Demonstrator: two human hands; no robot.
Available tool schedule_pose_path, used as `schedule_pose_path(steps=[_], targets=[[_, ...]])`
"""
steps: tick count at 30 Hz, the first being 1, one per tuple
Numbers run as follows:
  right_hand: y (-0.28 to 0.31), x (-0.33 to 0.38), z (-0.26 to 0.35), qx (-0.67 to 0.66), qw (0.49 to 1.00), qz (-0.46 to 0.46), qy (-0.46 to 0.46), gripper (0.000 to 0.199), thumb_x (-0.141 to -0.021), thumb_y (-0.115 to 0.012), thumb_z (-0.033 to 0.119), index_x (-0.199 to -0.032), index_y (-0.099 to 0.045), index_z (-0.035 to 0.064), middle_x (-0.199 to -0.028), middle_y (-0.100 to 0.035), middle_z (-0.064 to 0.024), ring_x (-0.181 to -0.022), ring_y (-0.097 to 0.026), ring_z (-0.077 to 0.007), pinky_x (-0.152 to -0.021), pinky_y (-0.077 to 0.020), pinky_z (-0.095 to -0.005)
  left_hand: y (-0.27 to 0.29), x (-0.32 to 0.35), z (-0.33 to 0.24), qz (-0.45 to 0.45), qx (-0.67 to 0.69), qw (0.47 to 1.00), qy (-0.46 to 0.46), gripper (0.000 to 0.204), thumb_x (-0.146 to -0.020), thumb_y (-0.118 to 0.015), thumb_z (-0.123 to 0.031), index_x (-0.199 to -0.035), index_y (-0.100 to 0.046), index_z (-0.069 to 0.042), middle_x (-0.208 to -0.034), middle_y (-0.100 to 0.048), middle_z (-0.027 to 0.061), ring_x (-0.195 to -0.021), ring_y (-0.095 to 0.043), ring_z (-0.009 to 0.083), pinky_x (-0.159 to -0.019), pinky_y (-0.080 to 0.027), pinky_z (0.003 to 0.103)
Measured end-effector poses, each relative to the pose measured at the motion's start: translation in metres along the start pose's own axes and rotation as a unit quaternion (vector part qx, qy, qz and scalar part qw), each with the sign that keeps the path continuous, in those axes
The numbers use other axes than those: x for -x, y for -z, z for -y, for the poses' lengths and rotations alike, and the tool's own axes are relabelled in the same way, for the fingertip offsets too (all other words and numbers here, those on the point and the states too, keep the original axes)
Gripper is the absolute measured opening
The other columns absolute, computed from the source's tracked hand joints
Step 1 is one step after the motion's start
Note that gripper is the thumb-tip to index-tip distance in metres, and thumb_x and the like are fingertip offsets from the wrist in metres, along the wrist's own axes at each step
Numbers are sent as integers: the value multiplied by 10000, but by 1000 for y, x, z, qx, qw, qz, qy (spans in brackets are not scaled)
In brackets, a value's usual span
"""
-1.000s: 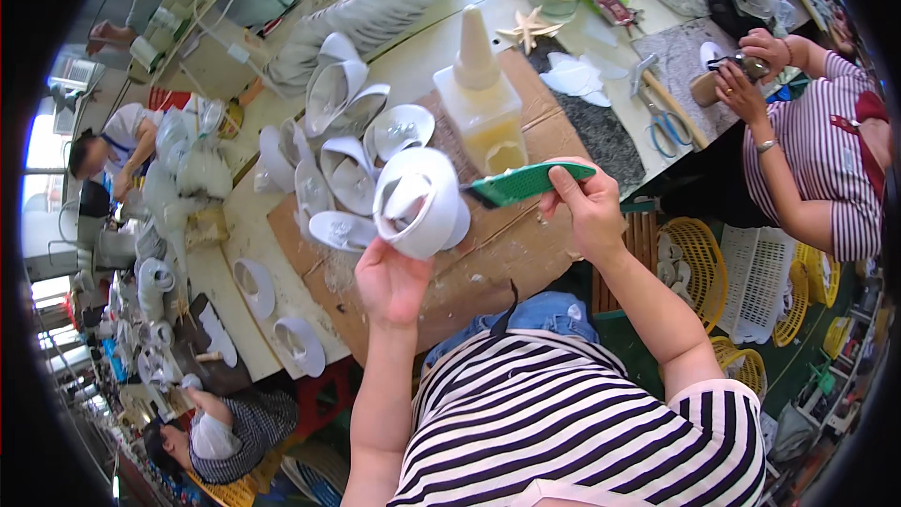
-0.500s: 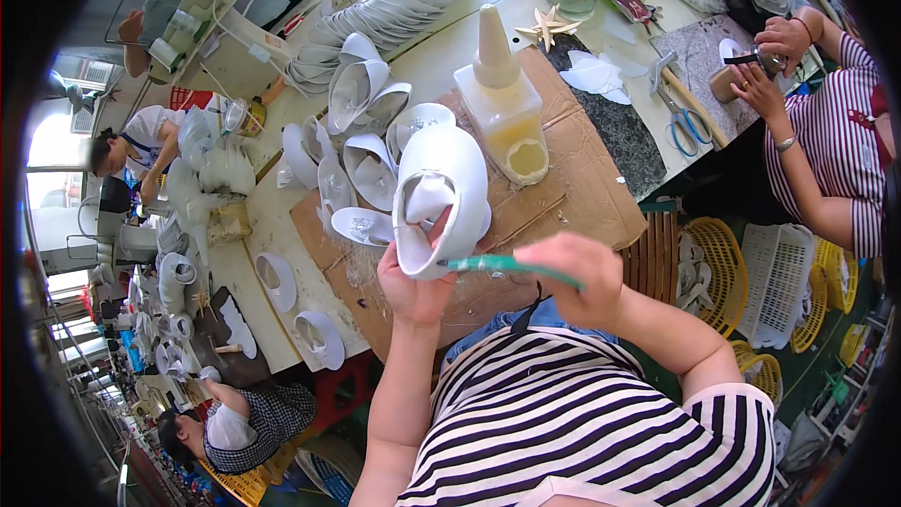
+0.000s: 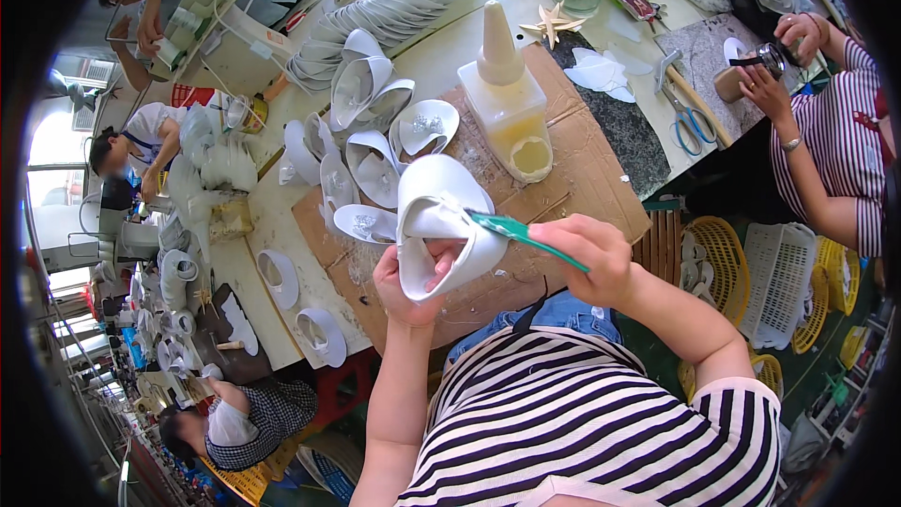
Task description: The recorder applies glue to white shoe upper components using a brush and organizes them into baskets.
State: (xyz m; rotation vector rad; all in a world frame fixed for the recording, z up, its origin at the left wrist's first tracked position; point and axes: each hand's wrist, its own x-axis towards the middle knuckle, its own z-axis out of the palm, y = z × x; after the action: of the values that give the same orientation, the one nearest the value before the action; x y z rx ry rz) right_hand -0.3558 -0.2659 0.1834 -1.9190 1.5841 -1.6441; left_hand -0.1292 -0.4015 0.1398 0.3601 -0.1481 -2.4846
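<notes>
While the left hand (image 3: 405, 297) holds a white shoe upper (image 3: 434, 180) in its fingers above the cardboard sheet (image 3: 601, 207), the right hand (image 3: 593, 258) pinches a green brush (image 3: 518, 230) against the upper's opening, a squeeze bottle (image 3: 507, 108) standing on that sheet and further uppers (image 3: 374, 169) clustered at its left.

Bright window (image 3: 53, 143) at left; green floor (image 3: 807, 376); white worktable (image 3: 427, 61).

From here, the white piece (image 3: 436, 180) looks smooth, maybe leather; the brush (image 3: 516, 229) glossy plastic; the one o'clock bottle (image 3: 504, 108) translucent plastic.
</notes>
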Motion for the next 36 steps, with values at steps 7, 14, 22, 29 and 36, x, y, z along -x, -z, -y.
schedule_pose_path(steps=[7, 14, 22, 29, 36], targets=[[1, -10, -18, 32, 994, -74, -69, 369, -761, -572, -137, -1108, -647, -35, -953, -663, -202, -752, -676, -289, -665, -558, -349, 2, -1, 9, -60, 3, 998, -20, 554, -918, -308, -234, -1387, -426, 37, -1312, -470, 392, -725, -498, 245, -600, -452, 268], [12, 6, -5, 29, 996, -63, -52, 249, -794, -601, -79, -1034, -654, -41, -849, -670, -137, -652, -651, -246, -561, -524, -315, 5, -2, 5, -37, 3, 999, -29, 513, -932, -344, -197, -1412, -421, -33, -1367, -428, 374, -854, -548, 275, -729, -462, 319], [-1, 16, -119, 136, 985, -3, -105, 261, -798, -617, -74, -1037, -650, 26, -862, -651, -119, -717, -653, -242, -628, -518, -333, 15, -1, 22, -76, -320, 941, -78, 379, -941, -564, -1, -1314, -533, -53, -1248, -594, 90, -1133, -577, 195, -975, -454, 379], [16, 52, -130, -46, 916, -132, -375, 114, -896, -606, 21, -996, -656, 2, -785, -663, -67, -655, -637, -149, -582, -510, -266, 42, -21, 64, -109, -449, 884, -76, 190, -964, -562, -24, -1134, -646, -7, -1050, -671, 14, -963, -611, 98, -883, -465, 250], [37, 84, -103, -185, 831, -156, -501, 147, -941, -624, 128, -971, -662, -11, -720, -648, -30, -591, -592, -75, -532, -472, -210, 100, -28, 95, -150, -546, 823, -37, 167, -963, -596, -79, -1106, -657, -16, -963, -651, -30, -869, -549, 46, -796, -420, 203]])
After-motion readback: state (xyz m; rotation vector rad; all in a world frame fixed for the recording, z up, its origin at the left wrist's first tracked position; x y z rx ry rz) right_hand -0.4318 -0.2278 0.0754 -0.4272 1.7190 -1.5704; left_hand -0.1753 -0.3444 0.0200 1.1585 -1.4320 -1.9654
